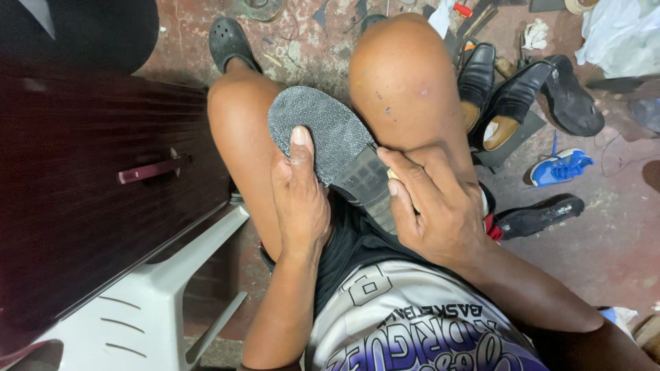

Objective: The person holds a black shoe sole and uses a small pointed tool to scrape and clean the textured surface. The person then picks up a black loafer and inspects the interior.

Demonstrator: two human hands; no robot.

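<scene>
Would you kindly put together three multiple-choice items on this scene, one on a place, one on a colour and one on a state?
1. Where does the shoe with the grey sole rest?
A. on the white plastic chair
B. between the person's knees, sole up
C. on the floor beside the blue shoe

2. What colour is the small shoe on the floor at the right?
A. blue
B. red
C. yellow

3. How does the left hand meet the shoe?
A. it hovers clear of it
B. its thumb presses flat on the grey sole
C. it grips only the heel

Answers: 1 B, the sole faces the camera between both knees. 2 A, it is bright blue with white trim. 3 B, the thumb lies on the sole, while the right hand holds the heel end.
</scene>
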